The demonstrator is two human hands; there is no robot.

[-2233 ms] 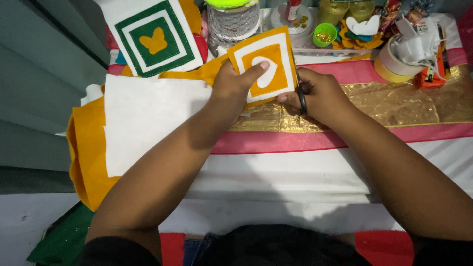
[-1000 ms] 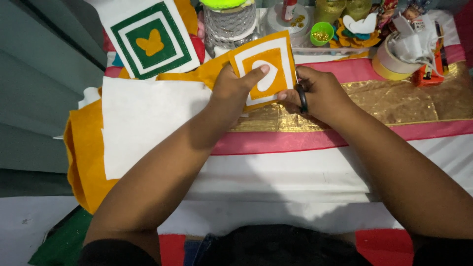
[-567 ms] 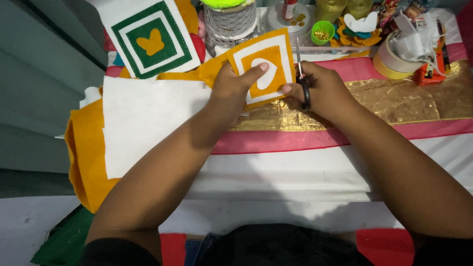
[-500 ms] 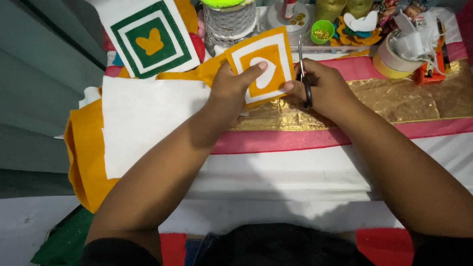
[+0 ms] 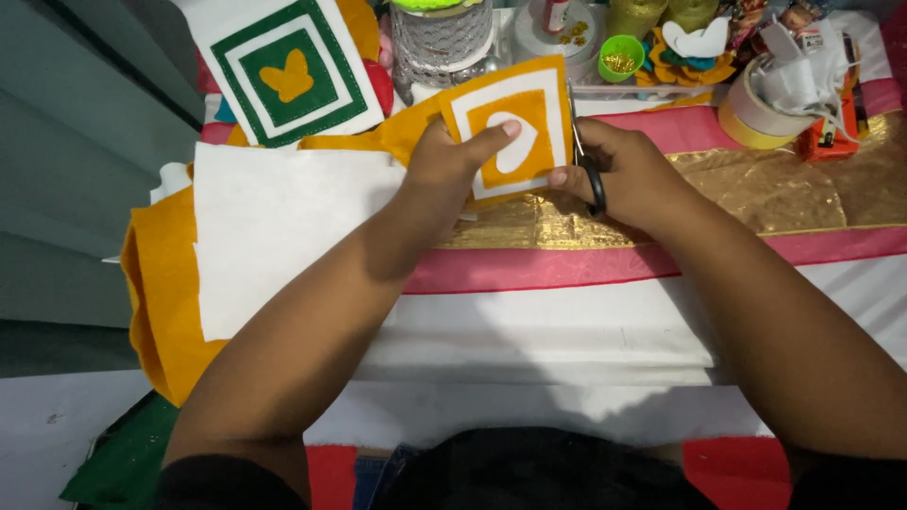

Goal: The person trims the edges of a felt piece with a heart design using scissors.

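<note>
Fingers (image 5: 477, 146) of the left hand (image 5: 444, 165) are clamped on the orange felt square (image 5: 515, 127), upper centre; scissors (image 5: 584, 156) are gripped by the right hand (image 5: 628, 175).

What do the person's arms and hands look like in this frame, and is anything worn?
Both forearms are bare, with no sleeves, watch or bracelets showing. The left hand and right hand wear no gloves, and no rings are visible. Nails look short and unpainted.

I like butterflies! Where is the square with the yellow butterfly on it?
In the head view, the green-and-white butterfly square lies at the top left, above the white felt sheet and left of the lace-wrapped jar.
</note>
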